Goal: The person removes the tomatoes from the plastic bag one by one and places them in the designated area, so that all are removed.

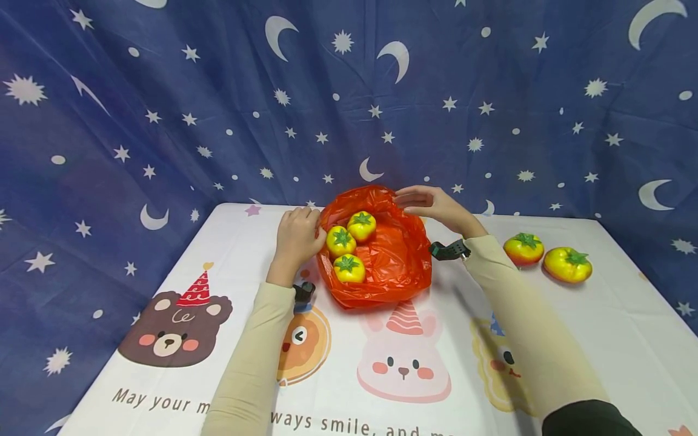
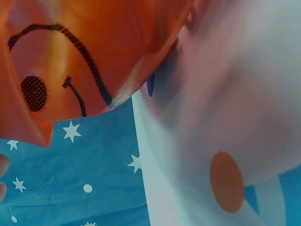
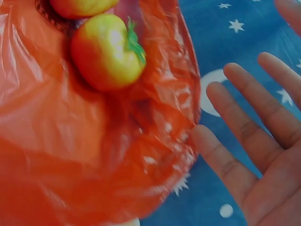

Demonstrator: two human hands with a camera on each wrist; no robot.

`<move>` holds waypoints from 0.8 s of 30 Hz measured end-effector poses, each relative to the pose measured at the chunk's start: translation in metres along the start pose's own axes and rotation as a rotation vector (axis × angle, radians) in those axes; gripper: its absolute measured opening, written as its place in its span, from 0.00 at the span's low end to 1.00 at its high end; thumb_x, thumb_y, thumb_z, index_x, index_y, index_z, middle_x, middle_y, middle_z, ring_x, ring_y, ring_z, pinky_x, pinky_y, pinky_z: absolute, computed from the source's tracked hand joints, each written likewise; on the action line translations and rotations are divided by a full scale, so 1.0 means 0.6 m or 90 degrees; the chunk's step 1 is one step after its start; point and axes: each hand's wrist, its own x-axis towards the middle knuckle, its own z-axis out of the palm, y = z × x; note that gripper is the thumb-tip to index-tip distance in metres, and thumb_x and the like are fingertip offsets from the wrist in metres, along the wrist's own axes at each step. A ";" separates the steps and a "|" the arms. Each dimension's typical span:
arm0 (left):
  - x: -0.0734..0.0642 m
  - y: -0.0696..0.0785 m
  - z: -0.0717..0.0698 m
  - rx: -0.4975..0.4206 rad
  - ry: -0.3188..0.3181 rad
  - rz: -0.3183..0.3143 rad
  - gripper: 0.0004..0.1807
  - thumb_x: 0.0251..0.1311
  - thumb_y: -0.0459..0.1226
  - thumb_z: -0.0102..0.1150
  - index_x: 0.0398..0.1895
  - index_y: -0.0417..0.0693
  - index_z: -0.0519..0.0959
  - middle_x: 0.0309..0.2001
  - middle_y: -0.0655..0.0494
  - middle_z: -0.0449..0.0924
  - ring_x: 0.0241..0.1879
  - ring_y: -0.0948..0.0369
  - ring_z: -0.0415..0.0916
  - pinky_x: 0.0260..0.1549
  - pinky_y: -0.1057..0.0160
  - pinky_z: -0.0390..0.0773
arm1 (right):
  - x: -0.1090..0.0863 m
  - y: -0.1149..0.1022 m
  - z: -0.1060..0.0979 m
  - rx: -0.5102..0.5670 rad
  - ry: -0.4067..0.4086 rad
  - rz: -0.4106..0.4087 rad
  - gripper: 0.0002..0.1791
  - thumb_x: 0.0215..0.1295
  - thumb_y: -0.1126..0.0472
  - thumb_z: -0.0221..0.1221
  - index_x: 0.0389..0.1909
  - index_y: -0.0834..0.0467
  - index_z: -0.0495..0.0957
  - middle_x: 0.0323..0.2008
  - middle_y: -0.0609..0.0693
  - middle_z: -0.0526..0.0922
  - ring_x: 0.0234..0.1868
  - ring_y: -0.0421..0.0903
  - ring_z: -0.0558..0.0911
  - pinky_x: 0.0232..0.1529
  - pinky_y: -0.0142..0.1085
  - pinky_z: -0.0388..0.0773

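A red plastic bag (image 1: 395, 260) lies with its mouth spread wide. Inside it, on the left, sit several yellow-red, tomato-like fruits (image 1: 349, 268) with green leafy tops. At the bag's left rim, my left hand (image 1: 295, 239) grips the plastic with curled fingers. Its fingertips (image 2: 3, 165) barely show at the edge of the left wrist view, beside a printed face on the bag. My right hand (image 1: 431, 206) is at the back right rim. In the right wrist view its fingers (image 3: 244, 127) are spread and straight, one fingertip right at the bag's edge, and it holds nothing.
Two more of these fruits, one red-yellow (image 1: 523, 249) and one yellow (image 1: 567, 265), lie on the table at the right. A white cloth (image 1: 627, 339) with printed animal faces covers the table. Behind it hangs a blue star-and-moon curtain (image 1: 327, 79).
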 end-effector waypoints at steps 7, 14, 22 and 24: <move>-0.005 0.001 -0.001 -0.010 -0.004 -0.002 0.05 0.47 0.35 0.56 0.26 0.41 0.75 0.24 0.48 0.75 0.28 0.51 0.74 0.36 0.53 0.74 | 0.028 0.010 0.031 0.014 0.004 -0.003 0.25 0.61 0.65 0.57 0.60 0.64 0.68 0.61 0.68 0.70 0.62 0.64 0.69 0.57 0.40 0.74; -0.009 0.002 -0.003 -0.008 -0.002 -0.002 0.05 0.47 0.34 0.55 0.26 0.41 0.75 0.24 0.48 0.75 0.28 0.51 0.74 0.36 0.53 0.74 | 0.047 0.019 0.063 0.009 0.023 -0.008 0.24 0.61 0.66 0.58 0.59 0.65 0.70 0.59 0.67 0.72 0.62 0.62 0.70 0.59 0.45 0.71; -0.005 0.000 -0.002 -0.007 0.008 0.006 0.05 0.46 0.34 0.57 0.26 0.41 0.76 0.24 0.49 0.75 0.28 0.51 0.74 0.35 0.54 0.74 | 0.050 0.003 0.086 0.009 0.019 -0.009 0.25 0.61 0.69 0.56 0.60 0.69 0.68 0.60 0.68 0.70 0.65 0.62 0.68 0.64 0.51 0.64; -0.003 0.000 -0.003 -0.008 0.010 0.006 0.05 0.46 0.34 0.57 0.26 0.41 0.76 0.24 0.49 0.75 0.28 0.51 0.74 0.35 0.54 0.74 | 0.048 -0.009 0.090 0.013 0.019 -0.003 0.26 0.60 0.69 0.57 0.60 0.70 0.67 0.61 0.69 0.69 0.65 0.63 0.66 0.65 0.52 0.62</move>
